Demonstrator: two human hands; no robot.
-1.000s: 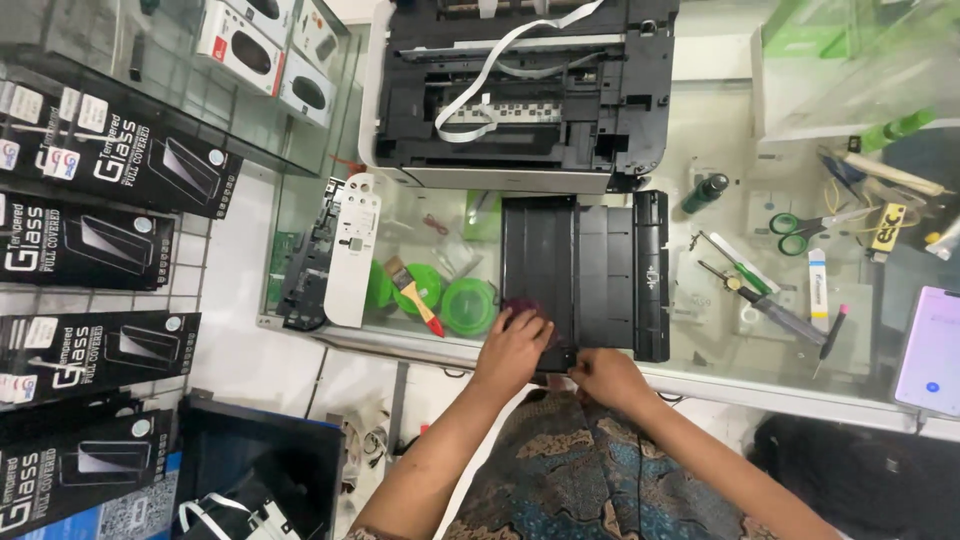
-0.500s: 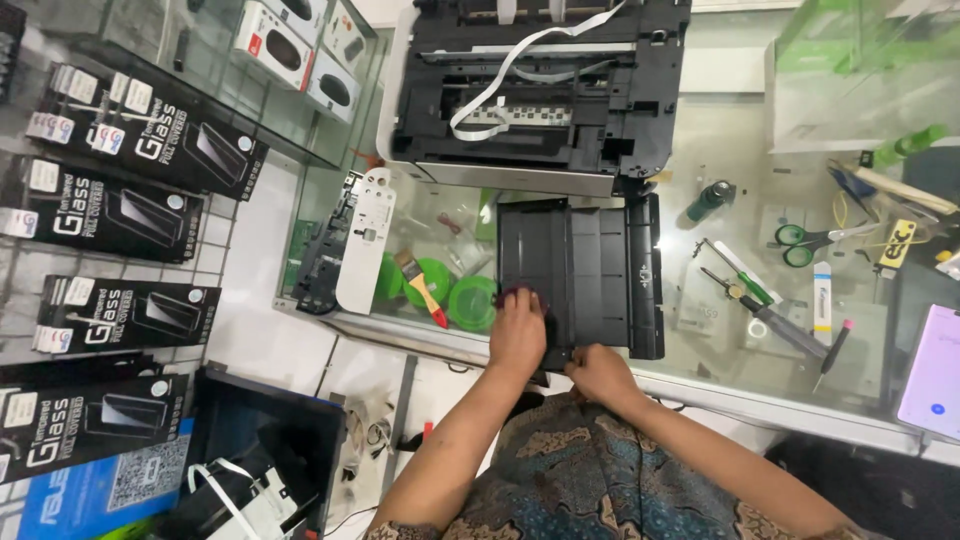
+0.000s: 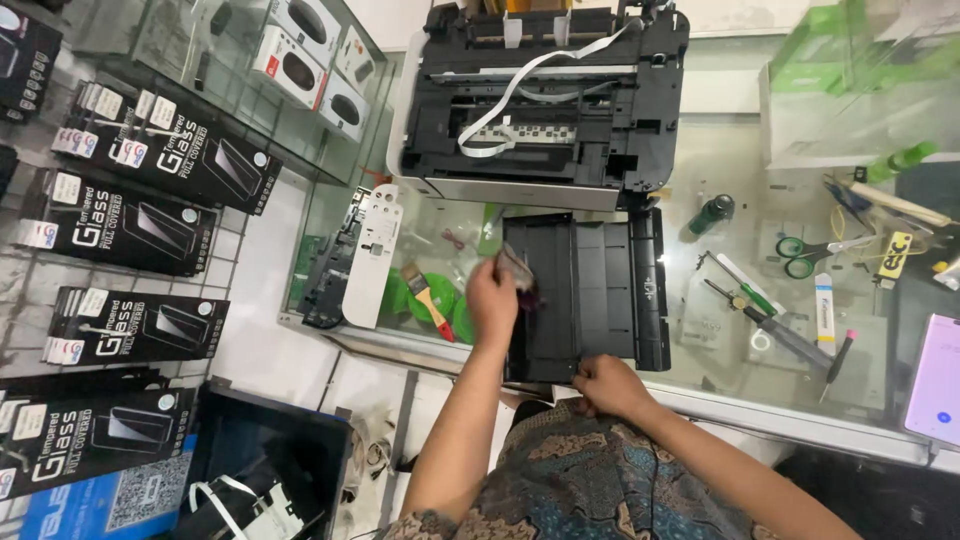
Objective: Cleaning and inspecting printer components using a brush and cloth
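A black printer tray panel [image 3: 590,290] lies flat on the glass counter, in front of an opened printer [image 3: 545,100] with a white ribbon cable showing. My left hand [image 3: 492,302] presses a small crumpled cloth [image 3: 520,272] onto the panel's left part. My right hand [image 3: 608,384] grips the panel's near edge at the counter's front.
A white printer panel [image 3: 372,255] and a small paintbrush [image 3: 425,298] lie left of the tray. Screwdrivers [image 3: 760,310], green-handled scissors [image 3: 805,255], a small green bottle [image 3: 710,213] and a phone [image 3: 935,380] are on the right. Boxed screen protectors [image 3: 140,225] hang at left.
My left hand with the cloth has moved from the panel's near edge up along its left side. My right hand has stayed on the near edge.
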